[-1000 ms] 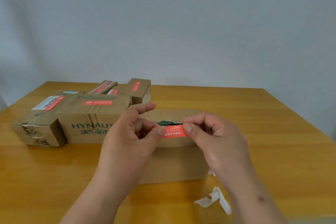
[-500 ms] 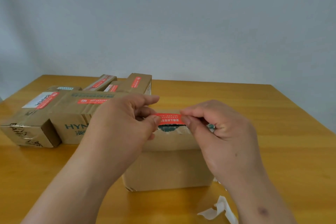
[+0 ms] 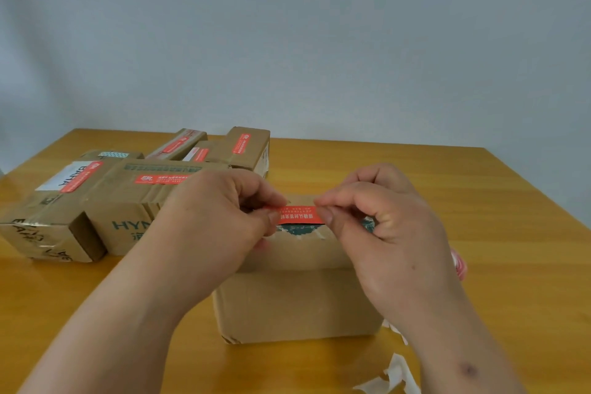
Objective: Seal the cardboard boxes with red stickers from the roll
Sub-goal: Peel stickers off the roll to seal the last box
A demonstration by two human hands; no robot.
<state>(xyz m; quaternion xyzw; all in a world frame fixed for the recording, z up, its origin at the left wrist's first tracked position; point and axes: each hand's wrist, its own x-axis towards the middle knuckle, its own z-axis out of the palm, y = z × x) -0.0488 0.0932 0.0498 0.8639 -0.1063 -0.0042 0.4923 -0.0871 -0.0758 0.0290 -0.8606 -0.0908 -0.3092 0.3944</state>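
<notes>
Both hands over the near cardboard box [image 3: 297, 304], mid-table, w/ a red sticker [image 3: 299, 215] stretched flat between them just above the box top. Left hand [image 3: 211, 217] pinches the sticker's left end, thumb + forefinger closed on it; right hand [image 3: 380, 221] pinches the right end the same way, other fingers curled. Can't tell if the sticker touches the cardboard yet; hands hide both ends and most of the lid seam. Dark green print under the sticker, only partly visible. Sticker roll [image 3: 459, 265]: just a red/white sliver showing behind the right wrist, rest hidden. White backing scraps [image 3: 391, 376] on the wooden table [image 3: 479, 201] near the front edge, partly cut off by the frame. Sealed boxes [image 3: 128, 198] grouped back-left, red labels on top; "HYN…" lettering cut off by the left forearm.
</notes>
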